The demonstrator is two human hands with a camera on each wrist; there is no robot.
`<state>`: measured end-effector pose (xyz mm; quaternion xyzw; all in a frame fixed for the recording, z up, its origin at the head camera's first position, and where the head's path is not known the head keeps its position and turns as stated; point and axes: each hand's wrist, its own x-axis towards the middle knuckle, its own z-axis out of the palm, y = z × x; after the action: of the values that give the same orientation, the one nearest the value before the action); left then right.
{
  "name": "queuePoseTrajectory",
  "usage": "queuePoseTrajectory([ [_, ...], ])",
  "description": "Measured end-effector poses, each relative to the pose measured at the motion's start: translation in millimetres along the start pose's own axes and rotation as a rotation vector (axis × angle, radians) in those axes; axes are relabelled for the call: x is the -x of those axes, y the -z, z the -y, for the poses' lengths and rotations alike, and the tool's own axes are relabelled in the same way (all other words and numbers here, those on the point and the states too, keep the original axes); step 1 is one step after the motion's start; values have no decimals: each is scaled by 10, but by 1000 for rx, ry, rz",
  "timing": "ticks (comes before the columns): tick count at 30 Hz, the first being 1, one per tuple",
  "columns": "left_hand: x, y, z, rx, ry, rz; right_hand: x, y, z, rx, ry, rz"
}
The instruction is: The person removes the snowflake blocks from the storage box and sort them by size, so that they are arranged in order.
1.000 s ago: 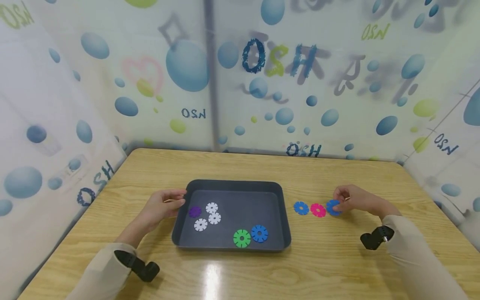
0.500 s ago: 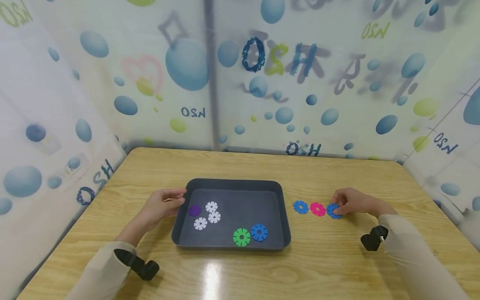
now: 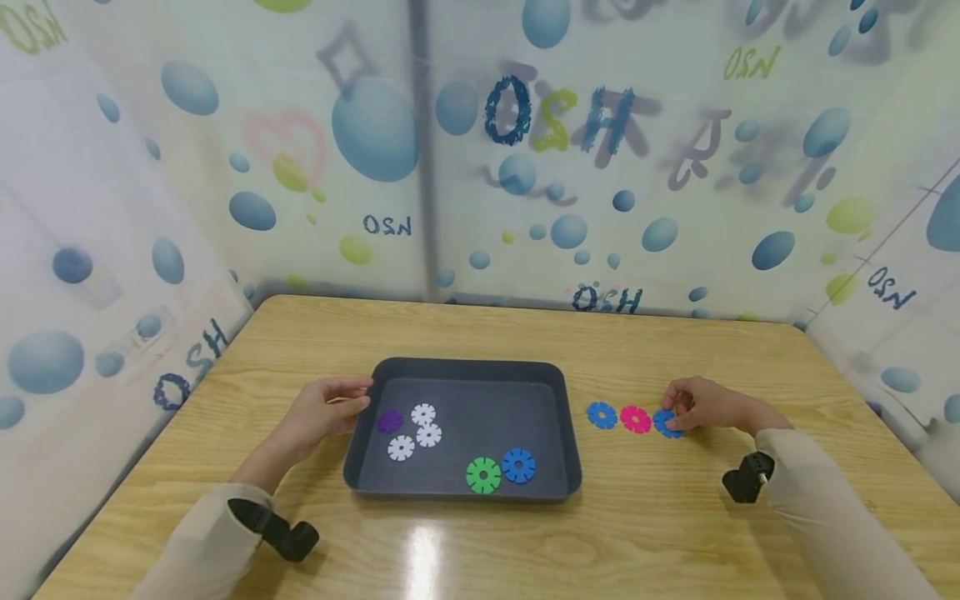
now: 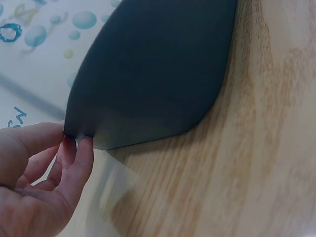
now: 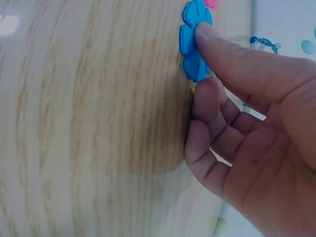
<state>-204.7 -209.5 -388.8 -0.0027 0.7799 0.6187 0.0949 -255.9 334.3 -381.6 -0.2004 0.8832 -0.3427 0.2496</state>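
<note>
On the table, my right hand (image 3: 697, 402) pinches a blue notched plastic disc (image 5: 186, 39). The thumb lies over its face, and the disc sits low over the wood, its right part covered. To its left, a pink notched disc (image 3: 635, 419) and another blue notched disc (image 3: 602, 415) complete a row. My left hand (image 3: 318, 417) holds the dark grey tray (image 3: 468, 371) at its left rim, thumb and fingertips at the wall near the far corner (image 4: 81, 126). Inside lie a purple disc (image 3: 390, 422), several white discs (image 3: 401, 448), a green disc (image 3: 483, 475) and a blue one (image 3: 518, 465).
The wooden table (image 3: 675, 533) extends to a patterned curtain (image 3: 480, 208) along its back. Each sleeve carries a black wrist camera (image 3: 748, 477).
My right hand has shifted slightly, bringing the blue disc a touch nearer the front edge. My left hand and the tray have stayed where they were.
</note>
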Motion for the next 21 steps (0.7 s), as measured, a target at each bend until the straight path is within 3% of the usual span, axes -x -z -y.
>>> queuePoseTrajectory([
  [12,-5,9,11,11,-4,7,59,62,1,-73,-85,-50],
  [21,-15,14,30,21,1,11,11,61,404,-14,16,-33],
])
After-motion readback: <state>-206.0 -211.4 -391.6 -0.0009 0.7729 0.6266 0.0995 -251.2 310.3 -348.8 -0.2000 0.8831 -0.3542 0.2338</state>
